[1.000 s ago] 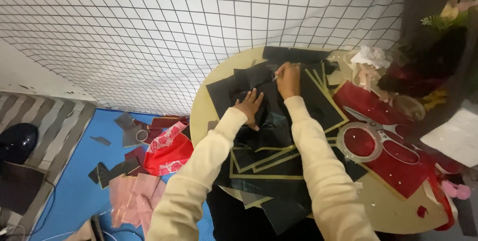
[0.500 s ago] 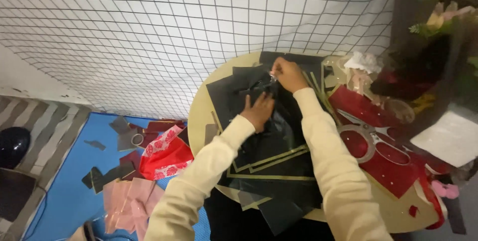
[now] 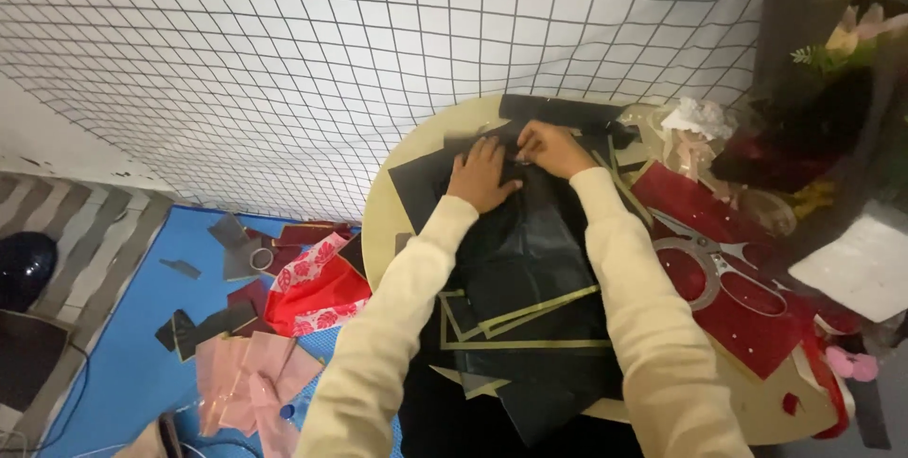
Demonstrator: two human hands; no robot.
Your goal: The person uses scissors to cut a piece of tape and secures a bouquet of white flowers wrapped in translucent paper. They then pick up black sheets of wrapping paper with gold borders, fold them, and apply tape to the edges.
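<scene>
Left hand [image 3: 482, 174] flat, fingers spread and pressed down on the black wrapping sheets [image 3: 530, 259], holding nothing, just above the middle of the frame. Right hand [image 3: 553, 148] touching it on the right, fingers curled and pinching the upper edge of the same black sheets; what sits between the fingertips too small to tell. Both cream sleeves [image 3: 397, 325] reaching up from the bottom edge of the frame.

Black sheets stacked over the round beige table [image 3: 378, 221], spread from its upper rim down to the lower centre of the frame, several with gold-coloured borders showing near the middle. Right of the right forearm, a red sheet [image 3: 747, 325] lying on the table, with large scissors [image 3: 709, 264] resting on it, handles toward the lower right. Crumpled white paper [image 3: 698, 117] at the upper right of the table, near dark flowers at the frame's right edge.

White grid-patterned cloth [image 3: 284, 51] across the upper left. Lower left, a blue floor mat [image 3: 123, 344] carrying a red patterned wrapper [image 3: 317, 292], pink sheets [image 3: 251, 373] and dark scraps [image 3: 203, 325].
</scene>
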